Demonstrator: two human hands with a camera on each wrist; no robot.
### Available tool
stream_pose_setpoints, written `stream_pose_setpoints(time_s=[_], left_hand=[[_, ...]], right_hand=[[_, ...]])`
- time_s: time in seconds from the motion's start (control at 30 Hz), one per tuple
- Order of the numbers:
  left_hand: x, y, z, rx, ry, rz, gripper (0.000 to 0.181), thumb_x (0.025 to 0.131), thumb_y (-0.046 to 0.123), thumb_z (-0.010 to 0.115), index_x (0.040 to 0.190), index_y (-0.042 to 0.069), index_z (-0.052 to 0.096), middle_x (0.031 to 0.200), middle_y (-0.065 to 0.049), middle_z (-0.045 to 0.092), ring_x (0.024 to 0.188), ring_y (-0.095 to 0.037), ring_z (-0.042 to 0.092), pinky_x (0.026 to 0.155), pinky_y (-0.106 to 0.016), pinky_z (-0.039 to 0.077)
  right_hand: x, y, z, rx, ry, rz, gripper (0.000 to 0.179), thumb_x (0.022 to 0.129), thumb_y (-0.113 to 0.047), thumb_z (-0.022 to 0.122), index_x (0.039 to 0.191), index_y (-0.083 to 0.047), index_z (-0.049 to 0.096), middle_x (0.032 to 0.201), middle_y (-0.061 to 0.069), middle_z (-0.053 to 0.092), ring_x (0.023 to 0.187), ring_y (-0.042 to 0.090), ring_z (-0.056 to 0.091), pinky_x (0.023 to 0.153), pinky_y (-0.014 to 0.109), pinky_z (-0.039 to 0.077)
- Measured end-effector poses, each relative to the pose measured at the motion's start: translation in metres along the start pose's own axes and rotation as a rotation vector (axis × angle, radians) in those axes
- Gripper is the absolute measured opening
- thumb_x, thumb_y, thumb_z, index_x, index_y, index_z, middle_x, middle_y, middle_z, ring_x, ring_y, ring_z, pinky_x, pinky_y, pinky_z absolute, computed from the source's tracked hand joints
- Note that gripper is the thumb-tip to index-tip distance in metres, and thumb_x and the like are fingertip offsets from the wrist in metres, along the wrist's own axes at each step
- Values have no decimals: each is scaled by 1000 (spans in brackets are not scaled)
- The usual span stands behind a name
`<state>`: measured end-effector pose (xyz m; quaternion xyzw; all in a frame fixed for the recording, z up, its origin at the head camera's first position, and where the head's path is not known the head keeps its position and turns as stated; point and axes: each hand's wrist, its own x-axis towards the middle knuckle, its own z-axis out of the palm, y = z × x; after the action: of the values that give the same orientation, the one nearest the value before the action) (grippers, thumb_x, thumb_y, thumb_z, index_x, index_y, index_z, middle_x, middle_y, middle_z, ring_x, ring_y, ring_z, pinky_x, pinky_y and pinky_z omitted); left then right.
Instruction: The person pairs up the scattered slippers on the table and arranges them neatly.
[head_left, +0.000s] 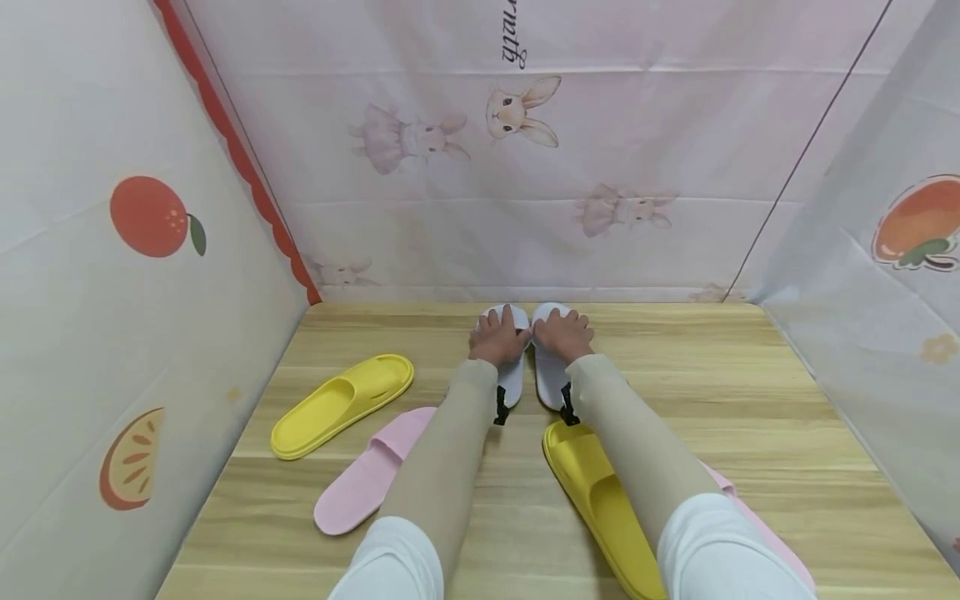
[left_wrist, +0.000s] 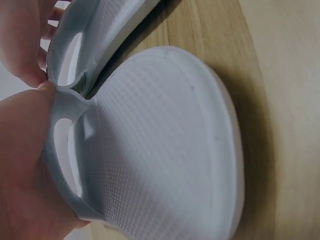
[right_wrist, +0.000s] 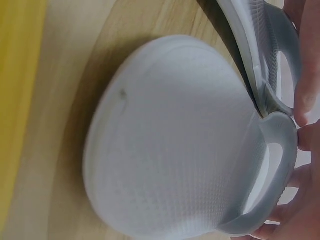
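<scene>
Two light grey-white slippers stand side by side at the far edge of the wooden floor, their toe ends near the wall. My left hand (head_left: 498,340) grips the left white slipper (head_left: 512,385) over its strap, fingers spread across the front. My right hand (head_left: 564,336) holds the right white slipper (head_left: 550,379) the same way. In the left wrist view the left slipper's textured sole (left_wrist: 170,145) shows large, with the thumb at the strap's inner side. The right wrist view shows the right slipper's heel (right_wrist: 165,125) towards the camera. The straps touch or nearly touch.
A yellow slipper (head_left: 341,406) and a pink slipper (head_left: 367,479) lie to the left. Another yellow slipper (head_left: 600,500) lies below my right forearm, and a second pink one (head_left: 776,537) is partly hidden by it. Printed cloth walls (head_left: 465,242) enclose the wooden floor (head_left: 690,375).
</scene>
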<state>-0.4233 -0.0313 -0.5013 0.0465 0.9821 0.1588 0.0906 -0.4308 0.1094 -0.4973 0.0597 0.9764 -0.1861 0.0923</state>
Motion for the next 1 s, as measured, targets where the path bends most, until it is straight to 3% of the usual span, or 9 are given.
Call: stream_pose_setpoints(time_s=[0.23, 0.5, 0.73, 1.0], left_hand=[[-4, -3, -5, 52, -10, -13, 83, 100, 69, 26, 164, 20, 4, 169, -12, 11, 154, -33, 16, 115, -59, 28], [1, -8, -8, -27, 1, 15, 79, 102, 66, 26, 164, 22, 3, 170, -12, 6, 157, -35, 7, 120, -65, 13], [10, -12, -16, 8, 46, 44, 77, 102, 67, 20, 164, 24, 1, 170, -12, 7, 156, -36, 4, 117, -71, 7], [-8, -3, -43, 47, 66, 44, 78, 101, 70, 15, 164, 27, -1, 171, -11, 1, 157, -33, -7, 118, -69, 1]], right_hand=[[-4, -3, -4, -15, 41, -8, 65, 103, -44, 27, 145, 4, 40, 136, 36, 42, 125, 50, 38, 107, 65, 28], [-1, -3, -5, 4, 84, -15, 66, 104, -44, 27, 147, 6, 38, 142, 37, 40, 132, 50, 33, 106, 67, 29], [-7, -4, -10, 22, 111, -74, 75, 104, -51, 28, 156, 3, 26, 159, 34, 21, 150, 50, 8, 114, 73, 12], [-20, -18, -21, 27, 106, -127, 78, 105, -57, 25, 160, -3, 19, 163, 29, 17, 153, 46, 3, 117, 70, 7]])
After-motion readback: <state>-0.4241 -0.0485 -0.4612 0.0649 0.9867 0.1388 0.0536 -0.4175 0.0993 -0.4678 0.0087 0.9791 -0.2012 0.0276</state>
